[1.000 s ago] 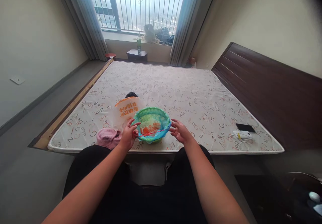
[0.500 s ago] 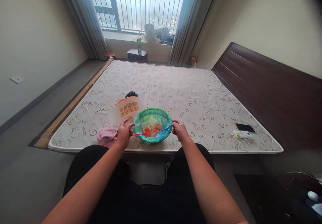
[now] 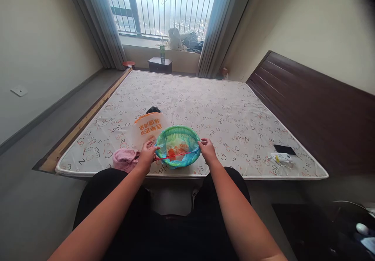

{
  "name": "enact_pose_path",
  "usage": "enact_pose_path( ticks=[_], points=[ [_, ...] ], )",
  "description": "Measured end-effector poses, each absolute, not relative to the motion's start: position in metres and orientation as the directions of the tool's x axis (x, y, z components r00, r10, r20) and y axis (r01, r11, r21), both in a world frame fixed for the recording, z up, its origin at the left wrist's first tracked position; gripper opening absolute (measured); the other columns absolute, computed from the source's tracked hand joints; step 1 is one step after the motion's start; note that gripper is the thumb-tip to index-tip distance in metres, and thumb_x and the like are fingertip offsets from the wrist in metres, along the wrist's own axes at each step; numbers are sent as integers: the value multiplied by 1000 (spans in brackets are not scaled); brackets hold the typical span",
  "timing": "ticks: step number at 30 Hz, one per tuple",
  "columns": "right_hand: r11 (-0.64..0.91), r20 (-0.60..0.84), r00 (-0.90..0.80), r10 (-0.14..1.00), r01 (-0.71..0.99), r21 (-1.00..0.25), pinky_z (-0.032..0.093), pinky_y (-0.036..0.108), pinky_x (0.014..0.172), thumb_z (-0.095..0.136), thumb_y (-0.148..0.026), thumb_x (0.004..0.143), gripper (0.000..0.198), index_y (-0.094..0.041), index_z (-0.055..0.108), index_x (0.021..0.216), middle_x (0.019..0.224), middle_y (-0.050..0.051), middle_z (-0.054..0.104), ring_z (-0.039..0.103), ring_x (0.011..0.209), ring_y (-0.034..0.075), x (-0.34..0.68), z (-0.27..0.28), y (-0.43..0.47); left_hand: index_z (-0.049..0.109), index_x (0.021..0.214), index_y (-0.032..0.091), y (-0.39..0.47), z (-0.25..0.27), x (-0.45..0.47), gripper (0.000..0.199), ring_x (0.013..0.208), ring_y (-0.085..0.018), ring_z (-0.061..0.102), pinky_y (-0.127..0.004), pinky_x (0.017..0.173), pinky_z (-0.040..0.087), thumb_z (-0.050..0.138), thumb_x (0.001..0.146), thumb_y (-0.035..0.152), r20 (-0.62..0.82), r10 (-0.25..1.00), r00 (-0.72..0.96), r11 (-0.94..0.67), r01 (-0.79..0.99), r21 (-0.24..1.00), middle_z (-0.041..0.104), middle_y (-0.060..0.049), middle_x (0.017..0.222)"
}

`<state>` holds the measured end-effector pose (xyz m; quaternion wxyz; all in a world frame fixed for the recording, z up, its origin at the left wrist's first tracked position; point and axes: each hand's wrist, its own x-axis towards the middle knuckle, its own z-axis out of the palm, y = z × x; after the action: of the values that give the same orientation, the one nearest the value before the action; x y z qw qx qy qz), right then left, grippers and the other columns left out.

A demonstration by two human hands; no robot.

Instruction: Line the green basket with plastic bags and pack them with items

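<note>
A round green basket [image 3: 175,132] rests on the mattress near its front edge, lined with a thin blue-green trash bag [image 3: 189,159]. A red drawstring [image 3: 163,158] stretches across the near part of the opening. Inside lies crumpled plastic with orange print [image 3: 172,153]. At the left of the rim, my left hand [image 3: 147,155] is closed on the bag's edge and the red string. My right hand [image 3: 206,150] pinches the bag's edge at the opposite side. Its exact grip on the string is hard to see.
Left of the basket are a pink cloth [image 3: 124,159], a white plastic bag with orange print [image 3: 149,126] and a black bundle [image 3: 153,109]. On the right lie a dark phone [image 3: 284,149] and a white device with a cable [image 3: 283,158]. The mattress [image 3: 199,97] fills the middle.
The bag's near edge and red string have shifted slightly at the front of the basket. Both hands keep their places at the rim, with small finger movements.
</note>
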<state>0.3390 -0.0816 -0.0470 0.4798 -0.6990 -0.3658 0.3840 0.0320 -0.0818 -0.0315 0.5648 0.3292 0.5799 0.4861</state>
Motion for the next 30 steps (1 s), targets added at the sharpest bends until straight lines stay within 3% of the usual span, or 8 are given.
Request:
enact_pose_path(
  ticks=[4,7,11,16,19,25,30],
  points=[
    [-341,-365,352,862,-131,-931,52,27,56,65,-43,84,29,-22,60,104,62,-4,59,57,56,16,333,-40,-84,45,141,21,-83,-29,33,69,40,-1,34,-19,44,39,75,79,25,-372,913,-169,340,-190,921,71,-3,99],
    [-460,-504,226,834,-222,-860,53,28,53,61,-40,88,18,-23,60,93,58,-4,55,53,50,14,326,-36,-87,44,142,22,-85,-25,34,69,42,-1,33,-18,42,37,73,80,28,-313,939,-142,279,-218,935,71,-4,103],
    [-585,-615,92,783,-224,-779,56,29,55,62,-34,89,12,-23,57,88,52,-8,45,51,46,12,324,-33,-91,45,143,22,-87,-21,36,72,43,0,32,-16,41,30,73,78,29,-291,952,-98,266,-211,941,70,-3,102],
    [-603,-614,68,786,-134,-786,54,27,57,76,-33,82,21,-22,62,94,79,1,68,64,60,14,325,-34,-94,45,145,20,-89,-21,38,73,43,-2,34,-17,41,26,69,76,27,-285,954,-90,273,-130,953,69,-3,99],
    [-555,-559,114,821,-69,-829,52,25,60,76,-38,83,22,-22,65,95,89,3,72,64,67,13,322,-35,-94,48,143,20,-88,-25,39,72,45,-4,38,-18,43,27,70,75,26,-291,952,-98,283,-83,955,69,-2,92],
    [-466,-464,79,882,-3,-885,50,24,67,77,-29,75,17,-20,67,86,86,3,72,65,80,15,318,-35,-94,58,135,17,-85,-32,34,65,57,-13,54,-22,53,40,69,70,18,-246,954,-173,258,49,965,66,-1,77],
    [-423,-433,135,891,-94,-901,53,26,68,74,-24,71,16,-20,61,79,78,0,67,63,74,14,319,-39,-90,61,126,17,-81,-39,27,60,63,-14,57,-24,60,43,69,67,15,-216,948,-235,236,60,970,67,-2,84]
  ],
)
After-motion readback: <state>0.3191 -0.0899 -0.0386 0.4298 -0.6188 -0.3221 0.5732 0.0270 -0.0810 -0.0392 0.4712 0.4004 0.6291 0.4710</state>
